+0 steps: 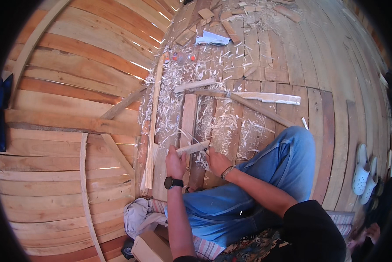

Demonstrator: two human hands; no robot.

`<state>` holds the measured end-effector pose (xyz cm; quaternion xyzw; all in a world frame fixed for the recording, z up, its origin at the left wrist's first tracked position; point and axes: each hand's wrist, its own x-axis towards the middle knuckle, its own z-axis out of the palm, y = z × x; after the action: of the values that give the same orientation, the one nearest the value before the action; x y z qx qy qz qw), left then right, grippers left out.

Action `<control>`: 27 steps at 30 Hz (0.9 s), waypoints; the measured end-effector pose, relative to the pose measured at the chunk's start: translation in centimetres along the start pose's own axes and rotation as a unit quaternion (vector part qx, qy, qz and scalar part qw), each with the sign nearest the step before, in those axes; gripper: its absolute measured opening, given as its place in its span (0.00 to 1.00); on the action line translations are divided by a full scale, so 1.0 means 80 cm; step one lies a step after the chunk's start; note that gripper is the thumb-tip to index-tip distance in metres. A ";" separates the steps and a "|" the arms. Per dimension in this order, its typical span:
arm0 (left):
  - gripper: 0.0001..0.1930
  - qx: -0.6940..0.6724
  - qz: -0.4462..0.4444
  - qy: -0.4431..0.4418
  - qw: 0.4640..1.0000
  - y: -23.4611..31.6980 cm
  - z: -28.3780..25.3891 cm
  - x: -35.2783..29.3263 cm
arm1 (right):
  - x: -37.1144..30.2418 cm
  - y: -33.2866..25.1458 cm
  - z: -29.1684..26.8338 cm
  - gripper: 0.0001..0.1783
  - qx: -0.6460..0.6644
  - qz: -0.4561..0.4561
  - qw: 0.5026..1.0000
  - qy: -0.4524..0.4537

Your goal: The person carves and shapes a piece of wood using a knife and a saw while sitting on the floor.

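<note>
My left hand (175,163), with a dark watch on its wrist, is closed round one end of a pale wooden stick (193,148). The stick points right, slightly raised, above the floor. My right hand (218,161) is closed at the stick's far end, on a small dark tool (206,150) that is mostly hidden by the fingers; its kind does not show. Just beyond both hands, a flat reddish board (188,114) lies lengthwise among curled wood shavings (222,131). My bent leg in blue jeans (287,153) is close by my right forearm.
A long pole (261,108) crosses a white-edged board (270,97) ahead. An upright strip (155,126) stands near the plank wall (73,113). Farther off are offcuts and crumpled paper (212,38). White clogs (360,170) stand right; a cardboard box (151,248) and grey cloth (139,214) lie near left.
</note>
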<state>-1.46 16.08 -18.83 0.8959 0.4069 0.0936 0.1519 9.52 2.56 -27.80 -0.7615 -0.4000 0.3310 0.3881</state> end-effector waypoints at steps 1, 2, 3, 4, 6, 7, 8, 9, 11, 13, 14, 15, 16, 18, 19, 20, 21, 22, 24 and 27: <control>0.16 0.005 0.008 0.002 1.000 0.003 0.000 0.000 | -0.003 -0.009 -0.009 0.17 0.009 -0.017 1.000 0.014; 0.16 0.005 0.013 -0.003 1.000 0.010 0.001 0.002 | 0.000 0.017 0.005 0.16 0.004 0.016 1.000 0.003; 0.16 0.003 0.020 -0.008 1.000 0.018 0.000 0.005 | 0.009 0.064 0.032 0.15 -0.002 0.050 0.999 -0.007; 0.16 0.006 0.024 -0.009 1.000 0.018 -0.002 0.007 | 0.011 0.066 0.030 0.15 -0.005 0.078 0.997 -0.020; 0.15 -0.001 0.020 0.004 1.000 0.014 0.004 0.005 | 0.009 0.063 0.035 0.15 -0.022 0.049 0.999 -0.006; 0.15 -0.002 0.014 0.013 1.000 0.011 0.006 0.005 | 0.006 0.045 0.025 0.14 -0.030 0.031 0.999 -0.001; 0.15 0.007 0.017 0.019 1.000 0.011 0.005 0.004 | 0.004 0.027 0.011 0.15 -0.016 0.017 1.000 0.011; 0.15 0.016 0.020 0.021 0.999 0.012 0.003 0.004 | 0.006 0.011 -0.006 0.15 -0.002 0.006 1.000 0.022; 0.16 0.017 0.026 0.020 0.999 0.015 0.004 0.004 | 0.007 0.031 0.002 0.15 0.000 0.011 1.000 0.025; 0.16 0.010 0.033 0.016 0.999 0.015 0.000 0.007 | 0.014 0.077 0.036 0.15 -0.017 0.039 0.999 0.006; 0.16 0.007 0.020 0.009 1.000 0.015 0.000 0.006 | 0.015 0.075 0.038 0.15 -0.020 0.038 0.999 -0.005; 0.16 0.003 0.006 0.002 1.000 0.016 0.000 0.003 | 0.015 0.072 0.043 0.15 -0.023 0.038 0.999 -0.017; 0.15 0.001 -0.012 -0.001 1.000 0.015 -0.001 0.002 | 0.013 0.051 0.034 0.15 -0.026 0.032 0.999 -0.031; 0.17 0.022 0.006 0.025 0.999 0.009 0.000 -0.002 | 0.002 0.003 -0.003 0.14 -0.002 0.019 0.999 -0.025; 0.17 0.028 0.017 0.038 0.999 0.010 0.002 -0.002 | -0.002 -0.017 -0.023 0.14 0.010 0.015 1.000 -0.021; 0.17 0.023 0.012 0.024 0.999 0.019 0.002 0.001 | 0.009 0.030 0.009 0.14 0.001 0.024 1.000 -0.007; 0.16 0.018 0.006 0.011 1.000 0.028 0.001 0.005 | 0.019 0.077 0.043 0.14 -0.007 0.033 0.999 0.004; 0.16 0.016 -0.003 0.004 1.000 0.029 -0.003 0.008 | 0.019 0.076 0.040 0.14 -0.015 0.038 0.999 0.009; 0.16 0.016 -0.004 0.001 1.000 0.027 -0.003 0.007 | 0.016 0.067 0.041 0.14 -0.024 0.043 0.999 -0.018; 0.17 0.027 -0.002 0.027 0.999 0.013 -0.002 -0.001 | -0.005 -0.018 -0.030 0.14 -0.001 0.012 1.000 -0.024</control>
<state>-0.83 15.45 -18.32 0.8962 0.4147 0.1067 0.1164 10.76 1.95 -25.31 -0.7586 -0.4002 0.3537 0.3731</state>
